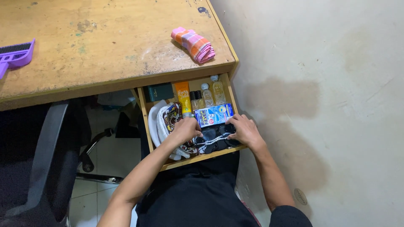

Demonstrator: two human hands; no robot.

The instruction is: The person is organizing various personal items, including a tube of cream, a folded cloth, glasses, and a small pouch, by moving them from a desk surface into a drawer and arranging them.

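Worn wooden desk [105, 46], soft checked cloth [193, 44].

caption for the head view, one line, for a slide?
Both hands, left hand and right hand, reach into an open wooden desk drawer, at a blue box and white bead string.

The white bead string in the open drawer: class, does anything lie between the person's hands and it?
Nothing visible does. The left hand and right hand sit either side of the white bead string, which lies uncovered on dark items in the drawer.
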